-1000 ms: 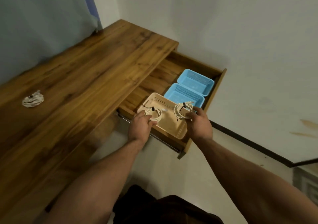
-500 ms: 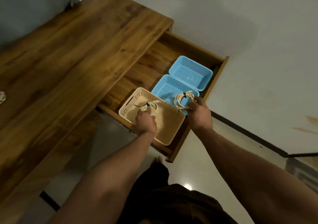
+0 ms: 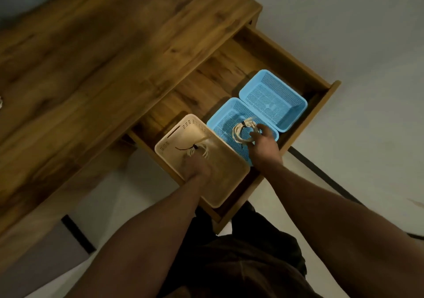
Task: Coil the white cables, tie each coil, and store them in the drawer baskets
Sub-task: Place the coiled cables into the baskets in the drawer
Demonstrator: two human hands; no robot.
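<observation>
The open wooden drawer (image 3: 270, 52) holds a beige basket (image 3: 174, 132) and two blue baskets. My left hand (image 3: 196, 167) reaches into the beige basket and grips a white cable coil (image 3: 199, 151) tied with a black tie; the coil is low inside the basket. My right hand (image 3: 263, 144) holds a second tied white coil (image 3: 241, 132) over the nearer blue basket (image 3: 220, 123). The farther blue basket (image 3: 275, 98) has nothing in it.
The wooden desk top (image 3: 103, 57) stretches to the left. Another white coil (image 3: 1, 101) just shows at the left edge of the desk. The drawer's front panel (image 3: 241, 206) is close to my legs. A pale floor with a dark skirting strip (image 3: 325, 176) lies at right.
Both hands have moved forward and down into the drawer: the left coil is lower in the beige basket, and the right coil went from over the beige basket's edge to over the nearer blue basket.
</observation>
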